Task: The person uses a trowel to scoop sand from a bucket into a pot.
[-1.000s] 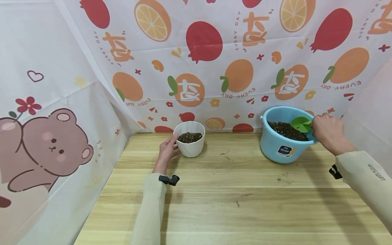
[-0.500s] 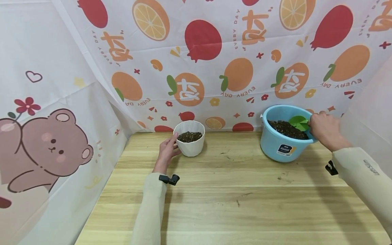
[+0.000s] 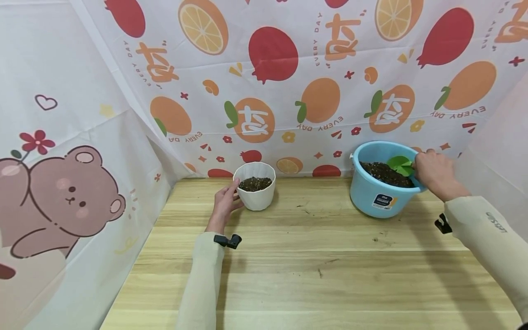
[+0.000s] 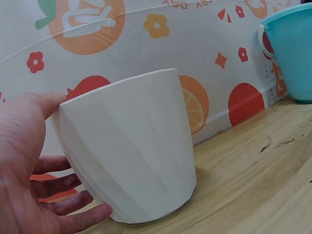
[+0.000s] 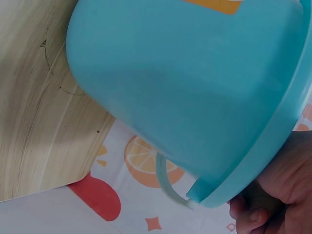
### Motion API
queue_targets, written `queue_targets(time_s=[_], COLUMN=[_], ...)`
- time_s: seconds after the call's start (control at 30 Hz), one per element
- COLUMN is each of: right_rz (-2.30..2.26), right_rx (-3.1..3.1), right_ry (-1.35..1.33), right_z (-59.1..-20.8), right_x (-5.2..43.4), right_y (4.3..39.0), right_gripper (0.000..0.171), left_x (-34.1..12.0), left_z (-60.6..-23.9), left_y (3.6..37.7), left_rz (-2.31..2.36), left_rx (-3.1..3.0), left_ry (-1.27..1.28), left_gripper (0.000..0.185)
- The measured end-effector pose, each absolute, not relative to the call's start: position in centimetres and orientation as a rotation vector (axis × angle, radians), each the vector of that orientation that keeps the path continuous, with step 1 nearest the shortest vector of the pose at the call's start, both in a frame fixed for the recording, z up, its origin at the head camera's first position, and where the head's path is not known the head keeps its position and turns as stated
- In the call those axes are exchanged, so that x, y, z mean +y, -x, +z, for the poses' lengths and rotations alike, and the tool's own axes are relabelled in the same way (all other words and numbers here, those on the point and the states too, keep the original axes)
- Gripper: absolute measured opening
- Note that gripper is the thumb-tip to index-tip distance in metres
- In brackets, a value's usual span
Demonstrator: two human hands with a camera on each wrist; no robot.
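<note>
Green plastic shows at the right hand [image 3: 433, 173]: from the head view, its curled fingers grip the handle of a small green scoop [image 3: 399, 165], whose blade reaches leftward from the knuckles, out over the dark soil [image 3: 381, 173] in the blue bucket [image 3: 375, 195]. The scoop's long axis runs roughly left to right, handle at the hand, blade tip toward the bucket's middle. The soil lies just below and left of the fingertips. Across the table, well apart, the left hand [image 3: 224, 201] cups the near-left wall of a white pot [image 3: 255, 195] with soil inside; the right hand is clearly the nearer one to the bucket. A small label sits on the bucket's front, too small to read. The cloth behind repeats "EVERY DAY", printed upside down, and the right sleeve carries lettering I cannot make out.

From the left wrist, the left hand [image 4: 24, 170] has its thumb lying along the pot's [image 4: 131, 151] rim and its fingers spread wide, loosely curved round the faceted side near the base. The bucket's [image 4: 292, 53] edge shows far off to the right.

From the right wrist, the bucket's [image 5: 195, 92] outer wall and rim fill the frame, and the knuckles of the right hand [image 5: 278, 195] are bunched just over the rim; the scoop is hidden here.
</note>
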State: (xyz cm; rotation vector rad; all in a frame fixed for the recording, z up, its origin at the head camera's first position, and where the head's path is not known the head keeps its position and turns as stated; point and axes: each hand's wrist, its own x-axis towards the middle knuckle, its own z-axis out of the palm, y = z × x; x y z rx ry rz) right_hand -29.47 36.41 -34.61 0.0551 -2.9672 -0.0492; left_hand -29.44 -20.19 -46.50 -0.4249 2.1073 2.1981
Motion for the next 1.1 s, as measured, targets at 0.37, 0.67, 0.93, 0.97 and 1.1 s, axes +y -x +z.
queue_targets(time_s=[0.37, 0.67, 0.93, 0.97, 1.1], right_rz=[0.005, -0.001, -0.028, -0.030, -0.020], right_rx=[-2.984, -3.011, -3.023, -3.028, -3.048], right_ry=[-0.037, -0.044, -0.069, -0.077, -0.099], right_z=[-34.5, -34.4, -34.4, -34.5, -34.8], right_x=[36.7, 37.0, 37.1, 37.1, 37.2], right_y=[29.9, 30.3, 30.5, 30.5, 30.7], right_gripper=[0.022, 0.029, 0.031, 0.031, 0.030], left_x=[-20.3, -20.3, -20.2, -20.2, -20.3], left_z=[-46.5, -46.4, -46.3, -46.3, -46.3], left_y=[29.5, 29.6, 29.5, 29.5, 29.4], left_rz=[2.201, 2.216, 2.213, 2.214, 2.219], left_rx=[2.101, 2.092, 2.099, 2.097, 2.091], left_ry=[0.421, 0.419, 0.432, 0.432, 0.432], left_gripper=[0.076, 0.076, 0.075, 0.075, 0.074])
